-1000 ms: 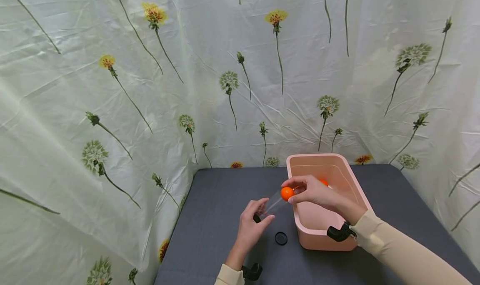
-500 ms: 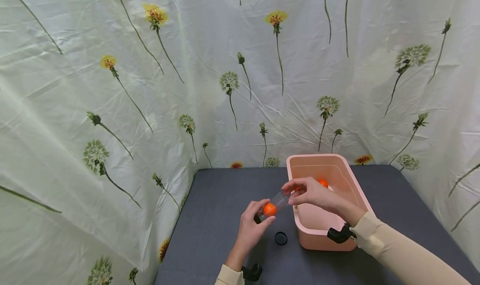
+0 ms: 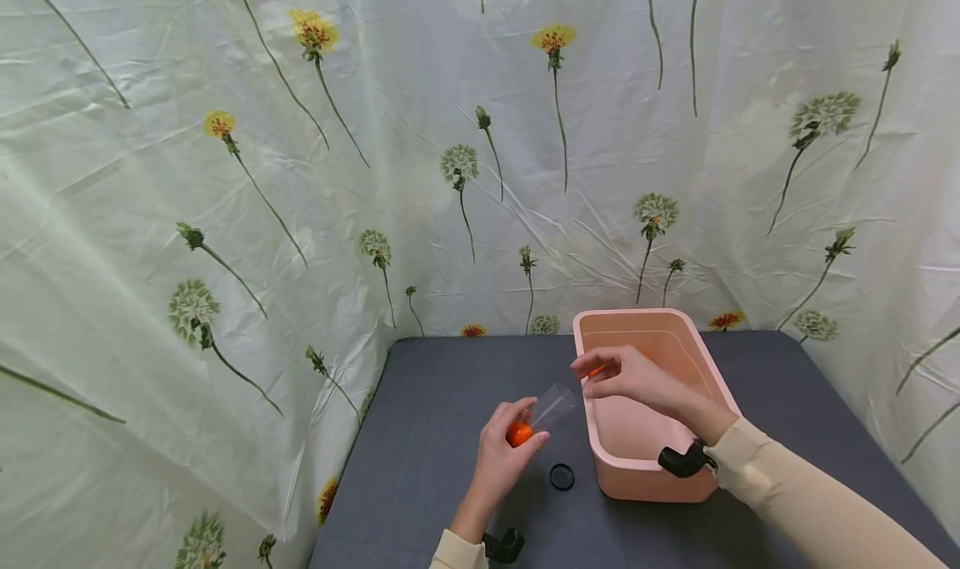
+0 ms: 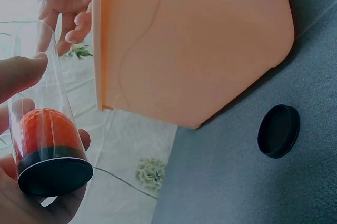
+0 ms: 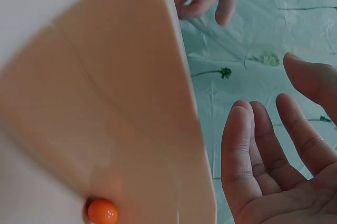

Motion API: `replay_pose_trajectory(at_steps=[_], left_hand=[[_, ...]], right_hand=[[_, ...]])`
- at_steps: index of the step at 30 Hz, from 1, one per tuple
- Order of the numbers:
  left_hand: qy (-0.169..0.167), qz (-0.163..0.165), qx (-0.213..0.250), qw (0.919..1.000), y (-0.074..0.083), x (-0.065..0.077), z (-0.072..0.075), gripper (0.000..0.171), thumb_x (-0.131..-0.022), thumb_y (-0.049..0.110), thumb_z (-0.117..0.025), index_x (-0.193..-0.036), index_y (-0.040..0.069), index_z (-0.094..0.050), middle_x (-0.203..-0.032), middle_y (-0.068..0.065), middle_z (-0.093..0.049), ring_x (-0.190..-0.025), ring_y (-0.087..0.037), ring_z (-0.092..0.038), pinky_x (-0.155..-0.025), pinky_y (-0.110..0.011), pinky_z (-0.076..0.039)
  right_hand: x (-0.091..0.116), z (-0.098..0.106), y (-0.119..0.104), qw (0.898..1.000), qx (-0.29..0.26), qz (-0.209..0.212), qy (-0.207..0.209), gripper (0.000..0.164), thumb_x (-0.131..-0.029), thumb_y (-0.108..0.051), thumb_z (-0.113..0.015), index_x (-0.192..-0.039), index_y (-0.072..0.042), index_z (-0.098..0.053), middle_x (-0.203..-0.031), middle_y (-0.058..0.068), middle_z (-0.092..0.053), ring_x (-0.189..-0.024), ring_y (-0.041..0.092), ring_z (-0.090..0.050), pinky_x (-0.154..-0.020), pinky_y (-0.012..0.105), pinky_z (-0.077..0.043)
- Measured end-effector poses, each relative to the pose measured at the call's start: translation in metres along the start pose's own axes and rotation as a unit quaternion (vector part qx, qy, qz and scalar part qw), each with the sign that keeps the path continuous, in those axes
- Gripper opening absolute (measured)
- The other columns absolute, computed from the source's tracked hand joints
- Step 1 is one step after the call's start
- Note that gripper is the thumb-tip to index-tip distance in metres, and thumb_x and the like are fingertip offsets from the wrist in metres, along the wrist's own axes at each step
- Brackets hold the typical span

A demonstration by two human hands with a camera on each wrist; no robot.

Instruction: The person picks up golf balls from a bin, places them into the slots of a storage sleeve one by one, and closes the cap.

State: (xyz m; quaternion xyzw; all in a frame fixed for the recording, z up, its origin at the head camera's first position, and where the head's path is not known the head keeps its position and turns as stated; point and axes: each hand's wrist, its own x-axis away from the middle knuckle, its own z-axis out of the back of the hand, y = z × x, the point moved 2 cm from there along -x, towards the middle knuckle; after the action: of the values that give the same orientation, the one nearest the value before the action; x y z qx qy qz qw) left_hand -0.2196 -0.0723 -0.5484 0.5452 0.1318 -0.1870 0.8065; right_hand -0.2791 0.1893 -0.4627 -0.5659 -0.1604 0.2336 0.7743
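Observation:
My left hand (image 3: 504, 448) grips a clear plastic tube (image 4: 50, 71), tilted with its uncapped end toward the right hand. An orange golf ball (image 4: 48, 129) sits at the tube's bottom, against a black end cap (image 4: 55, 174). My right hand (image 3: 630, 379) hovers over the near-left rim of a pink bin (image 3: 652, 487), apart from the tube. Its fingers are relaxed and hold nothing in the right wrist view. Another orange ball (image 5: 102, 212) lies inside the bin. Orange also shows behind the right fingers in the head view.
A black round cap (image 3: 562, 476) lies on the dark grey table (image 3: 450, 402), left of the bin. A white curtain with dandelion prints (image 3: 480, 219) hangs behind and at the left of the table.
The orange ball has left my right fingers and slid down the tube to its bottom end. My right hand has drawn slightly back from the tube's mouth. The left hand has hardly moved.

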Motion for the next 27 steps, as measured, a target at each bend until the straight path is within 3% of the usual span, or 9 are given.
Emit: replay_pose_trajectory(at_steps=[5, 13, 24, 27], left_hand=[[0.003, 0.004, 0.0, 1.0, 0.0, 0.001, 0.002, 0.048, -0.087, 0.026, -0.082, -0.131, 0.023, -0.066, -0.111, 0.001, -0.062, -0.1, -0.015, -0.059, -0.083, -0.03, -0.056], [0.005, 0.003, 0.006, 1.0, 0.001, 0.002, 0.003, 0.047, -0.087, 0.027, -0.081, -0.132, 0.028, -0.064, -0.112, 0.0, -0.063, -0.101, -0.016, -0.059, -0.083, -0.03, -0.056], [0.001, 0.0, 0.014, 0.9999, -0.001, 0.002, 0.004, 0.046, -0.088, 0.027, -0.08, -0.132, 0.027, -0.064, -0.114, -0.008, -0.063, -0.101, -0.016, -0.059, -0.084, -0.031, -0.055], [0.002, -0.001, 0.013, 0.9999, -0.001, 0.002, 0.004, 0.047, -0.088, 0.027, -0.08, -0.132, 0.027, -0.063, -0.114, -0.009, -0.063, -0.101, -0.017, -0.059, -0.084, -0.031, -0.055]], right_hand=[[-0.005, 0.009, 0.005, 1.0, 0.004, 0.002, 0.02, 0.039, -0.092, -0.012, -0.074, -0.129, -0.008, -0.065, -0.124, 0.018, -0.065, -0.105, 0.034, -0.065, -0.085, 0.036, -0.057], [-0.013, 0.026, 0.022, 0.998, 0.005, -0.012, 0.064, 0.05, -0.092, -0.019, -0.075, -0.137, -0.003, -0.059, -0.129, 0.02, -0.062, -0.109, 0.038, -0.061, -0.088, 0.047, -0.055], [-0.031, 0.048, 0.053, 0.988, 0.016, -0.053, 0.146, 0.051, -0.092, -0.011, -0.074, -0.137, 0.006, -0.056, -0.133, 0.029, -0.058, -0.12, 0.039, -0.057, -0.093, 0.04, -0.053], [-0.034, 0.051, 0.062, 0.984, 0.021, -0.07, 0.16, 0.05, -0.093, -0.01, -0.073, -0.137, 0.006, -0.055, -0.134, 0.03, -0.057, -0.12, 0.038, -0.058, -0.097, 0.043, -0.051]])
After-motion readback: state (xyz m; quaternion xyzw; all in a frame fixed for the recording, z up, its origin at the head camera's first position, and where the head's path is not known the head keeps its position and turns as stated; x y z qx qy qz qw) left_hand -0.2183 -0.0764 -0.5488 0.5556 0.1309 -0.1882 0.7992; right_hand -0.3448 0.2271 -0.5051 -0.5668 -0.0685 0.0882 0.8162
